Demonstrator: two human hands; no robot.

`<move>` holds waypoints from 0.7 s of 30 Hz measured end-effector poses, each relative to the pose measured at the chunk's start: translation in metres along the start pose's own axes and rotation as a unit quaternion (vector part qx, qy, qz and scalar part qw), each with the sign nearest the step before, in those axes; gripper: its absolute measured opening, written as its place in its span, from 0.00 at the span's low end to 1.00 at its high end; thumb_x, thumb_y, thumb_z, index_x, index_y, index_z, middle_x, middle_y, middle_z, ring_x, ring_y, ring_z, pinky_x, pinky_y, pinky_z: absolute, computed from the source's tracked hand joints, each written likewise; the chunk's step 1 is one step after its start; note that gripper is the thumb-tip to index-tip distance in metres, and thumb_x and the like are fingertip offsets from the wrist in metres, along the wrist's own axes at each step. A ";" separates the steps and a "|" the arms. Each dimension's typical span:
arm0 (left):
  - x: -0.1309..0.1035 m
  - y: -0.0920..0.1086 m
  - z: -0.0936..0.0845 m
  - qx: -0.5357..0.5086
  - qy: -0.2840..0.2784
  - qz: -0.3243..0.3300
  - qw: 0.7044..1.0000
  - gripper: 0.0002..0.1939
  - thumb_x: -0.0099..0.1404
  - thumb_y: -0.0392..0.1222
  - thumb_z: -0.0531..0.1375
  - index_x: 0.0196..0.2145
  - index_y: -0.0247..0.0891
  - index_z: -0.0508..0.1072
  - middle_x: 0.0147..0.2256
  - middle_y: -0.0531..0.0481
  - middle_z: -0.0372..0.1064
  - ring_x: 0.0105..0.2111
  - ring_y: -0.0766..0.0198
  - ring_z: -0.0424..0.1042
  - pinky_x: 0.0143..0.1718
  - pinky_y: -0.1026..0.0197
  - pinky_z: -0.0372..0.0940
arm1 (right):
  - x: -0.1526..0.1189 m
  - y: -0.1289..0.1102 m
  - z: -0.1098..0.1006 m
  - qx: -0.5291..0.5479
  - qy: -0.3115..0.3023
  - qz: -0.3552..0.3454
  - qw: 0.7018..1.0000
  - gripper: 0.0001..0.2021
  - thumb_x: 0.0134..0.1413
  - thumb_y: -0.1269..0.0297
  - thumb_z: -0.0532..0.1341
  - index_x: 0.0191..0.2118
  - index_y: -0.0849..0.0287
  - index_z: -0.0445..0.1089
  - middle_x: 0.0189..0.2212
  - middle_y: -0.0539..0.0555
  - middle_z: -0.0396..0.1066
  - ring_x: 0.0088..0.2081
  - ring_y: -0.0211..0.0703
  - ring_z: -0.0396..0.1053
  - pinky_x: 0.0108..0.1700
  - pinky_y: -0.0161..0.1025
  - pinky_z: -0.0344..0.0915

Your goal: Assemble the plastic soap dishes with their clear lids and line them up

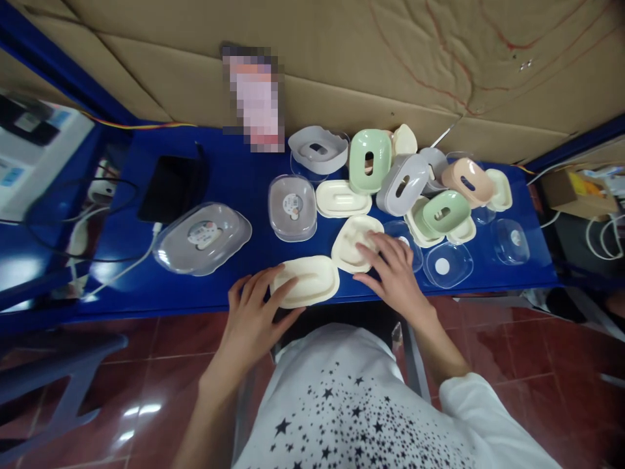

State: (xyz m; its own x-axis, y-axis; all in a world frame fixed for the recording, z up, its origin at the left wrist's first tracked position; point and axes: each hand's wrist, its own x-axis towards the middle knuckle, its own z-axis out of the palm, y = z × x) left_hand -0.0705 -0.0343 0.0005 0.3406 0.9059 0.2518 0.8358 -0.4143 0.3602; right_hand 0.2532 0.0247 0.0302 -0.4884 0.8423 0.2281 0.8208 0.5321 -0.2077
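Near the front edge of the blue table lies a cream oval tray [315,280]; my left hand [258,303] rests on its left end, fingers spread. Just right of it, my right hand [393,270] touches a second, rounder cream tray [347,251] with its fingertips, fingers apart. Behind them are a clear-lidded gray box [291,205] and another cream tray [342,198]. Gray, green and peach slotted covers, such as the green one [370,156], crowd together at the back right. Clear lids [452,270] lie to the right of my right hand.
A larger clear-lidded gray box [205,238] sits left on the blue table [234,156], with a black device [168,189] and cables behind it. Cardboard [332,39] lines the back. A carton [576,195] stands at the far right.
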 end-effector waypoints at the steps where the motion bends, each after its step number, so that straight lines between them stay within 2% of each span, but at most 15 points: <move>1: -0.001 0.001 -0.001 -0.004 -0.004 0.003 1.000 0.22 0.75 0.46 0.65 0.63 0.46 0.71 0.65 0.35 0.69 0.61 0.39 0.71 0.62 0.34 0.61 | -0.003 0.004 0.000 -0.015 0.001 0.036 0.999 0.30 0.73 0.47 0.61 0.74 0.49 0.60 0.74 0.63 0.61 0.74 0.61 0.57 0.73 0.63 0.53; 3: -0.003 0.006 0.000 -0.016 -0.012 0.012 1.000 0.21 0.74 0.46 0.66 0.63 0.46 0.72 0.65 0.35 0.69 0.61 0.39 0.71 0.62 0.34 0.61 | -0.012 0.012 -0.001 -0.045 0.012 0.113 0.993 0.34 0.72 0.43 0.60 0.76 0.50 0.56 0.75 0.66 0.58 0.75 0.66 0.55 0.72 0.68 0.53; 6: -0.002 0.018 0.004 -0.033 -0.025 0.030 0.999 0.21 0.74 0.47 0.66 0.62 0.44 0.73 0.64 0.35 0.70 0.60 0.39 0.71 0.60 0.36 0.62 | -0.025 0.022 -0.002 -0.075 0.024 0.184 0.980 0.33 0.74 0.43 0.57 0.76 0.51 0.56 0.73 0.69 0.61 0.73 0.68 0.59 0.70 0.71 0.56; 8: 0.002 0.026 0.007 -0.034 -0.027 0.036 0.998 0.21 0.75 0.48 0.66 0.61 0.43 0.72 0.64 0.34 0.70 0.60 0.40 0.71 0.59 0.37 0.63 | -0.032 0.027 -0.002 -0.063 0.017 0.186 0.980 0.32 0.75 0.45 0.57 0.75 0.51 0.57 0.72 0.68 0.62 0.73 0.68 0.59 0.69 0.70 0.60; 11: 0.009 0.033 0.013 -0.022 -0.020 0.030 0.999 0.20 0.75 0.48 0.66 0.61 0.42 0.72 0.64 0.34 0.70 0.59 0.40 0.71 0.59 0.38 0.62 | -0.038 0.034 -0.002 -0.024 -0.011 0.166 0.986 0.32 0.75 0.48 0.57 0.77 0.51 0.56 0.75 0.67 0.57 0.76 0.69 0.54 0.69 0.70 0.63; 13: 0.012 0.034 0.015 -0.010 -0.007 0.018 1.000 0.21 0.75 0.49 0.66 0.61 0.42 0.72 0.63 0.34 0.70 0.59 0.40 0.72 0.58 0.38 0.62 | -0.038 0.037 -0.001 -0.012 -0.029 0.160 0.987 0.32 0.74 0.50 0.58 0.77 0.51 0.55 0.76 0.67 0.53 0.77 0.70 0.50 0.69 0.72 0.62; 15: 0.012 0.032 0.016 0.002 0.006 0.002 1.000 0.21 0.74 0.49 0.66 0.61 0.42 0.72 0.63 0.33 0.70 0.59 0.39 0.72 0.57 0.38 0.61 | -0.034 0.039 -0.002 -0.004 -0.024 0.167 0.986 0.31 0.73 0.52 0.60 0.76 0.52 0.58 0.76 0.67 0.55 0.77 0.70 0.51 0.69 0.73 0.63; 17: 0.011 0.030 0.016 0.011 0.014 -0.008 1.000 0.22 0.74 0.49 0.67 0.61 0.42 0.72 0.64 0.33 0.70 0.59 0.38 0.71 0.56 0.39 0.62 | -0.029 0.040 -0.006 0.021 0.013 0.179 0.984 0.29 0.71 0.52 0.62 0.72 0.53 0.64 0.73 0.66 0.61 0.74 0.67 0.58 0.69 0.70 0.64; 21: 0.008 0.027 0.013 0.003 0.005 -0.006 1.000 0.22 0.74 0.48 0.66 0.61 0.41 0.72 0.64 0.32 0.69 0.60 0.38 0.71 0.57 0.38 0.61 | -0.019 0.040 -0.019 0.096 0.138 0.207 0.964 0.21 0.70 0.53 0.63 0.63 0.51 0.72 0.63 0.61 0.74 0.65 0.58 0.71 0.67 0.62 0.69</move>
State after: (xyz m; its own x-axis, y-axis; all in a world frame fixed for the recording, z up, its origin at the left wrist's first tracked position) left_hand -0.0393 -0.0375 0.0006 0.3265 0.9096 0.2569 0.8426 -0.4032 0.3569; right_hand 0.3013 0.0280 0.0356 -0.0114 0.9450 0.3269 0.8458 0.1835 -0.5009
